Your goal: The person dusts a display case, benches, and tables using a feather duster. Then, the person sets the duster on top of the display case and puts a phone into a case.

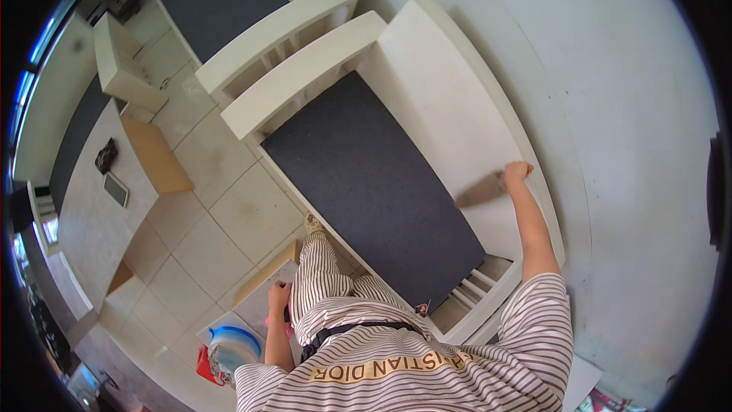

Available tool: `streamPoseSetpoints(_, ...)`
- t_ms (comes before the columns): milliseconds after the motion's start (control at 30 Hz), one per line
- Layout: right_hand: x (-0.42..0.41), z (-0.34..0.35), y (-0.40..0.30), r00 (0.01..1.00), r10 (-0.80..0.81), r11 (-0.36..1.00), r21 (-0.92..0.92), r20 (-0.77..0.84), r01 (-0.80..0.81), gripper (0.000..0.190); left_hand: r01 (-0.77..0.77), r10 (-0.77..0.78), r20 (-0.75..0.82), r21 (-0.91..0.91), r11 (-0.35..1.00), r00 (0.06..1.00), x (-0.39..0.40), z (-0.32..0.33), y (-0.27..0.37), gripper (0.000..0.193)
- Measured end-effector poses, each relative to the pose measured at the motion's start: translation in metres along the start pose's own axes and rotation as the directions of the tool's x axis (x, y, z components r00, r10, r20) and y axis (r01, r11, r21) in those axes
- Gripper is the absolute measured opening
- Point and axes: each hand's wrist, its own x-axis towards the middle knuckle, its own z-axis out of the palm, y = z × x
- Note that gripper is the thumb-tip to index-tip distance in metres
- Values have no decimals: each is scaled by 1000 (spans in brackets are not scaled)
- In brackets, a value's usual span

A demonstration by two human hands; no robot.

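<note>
My right hand (517,171) grips a brown brush or duster (483,189), blurred, whose far end hangs down to the seam between backrest and seat. A bit of red shows at the hand's outer side. Behind the hand is the tall white backrest (457,109) of a white bench. Its dark grey seat pad (372,194) lies in front of me, with a small patterned item (422,308) at the near end. My left hand (280,294) hangs curled beside my striped trouser leg, above a small grey table. Whether it holds anything is not visible; something pink (287,323) shows near its wrist.
White slats (473,289) and an armrest close off the bench's near end. Beyond the far armrest (309,71) stands a second bench (220,3). A grey-topped table (108,217) at left carries a phone (116,189) and a dark item. Beside me sits a blue-rimmed container (234,346).
</note>
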Motion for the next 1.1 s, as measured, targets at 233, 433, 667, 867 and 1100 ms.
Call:
streamPoseSetpoints(233,-124,125,155,941,166,968,229,-295,-99,9,-155,110,184,248,956,977,18,18,15,34)
streamPoseSetpoints(433,-321,278,142,746,662,249,959,-67,-134,19,-355,316,195,213,910,928,-21,76,81,28)
streamPoseSetpoints(667,-478,421,-38,435,646,-621,763,627,-177,25,-840,514,666,465,281,541,-139,199,134,28)
streamPoseSetpoints(867,-535,451,-209,202,260,-812,327,944,-483,27,-933,411,850,359,9,331,-228,261,184,28)
streamPoseSetpoints(1100,-545,426,-263,142,41,-877,104,989,-469,27,-897,326,900,373,-237,288,-240,271,229,30)
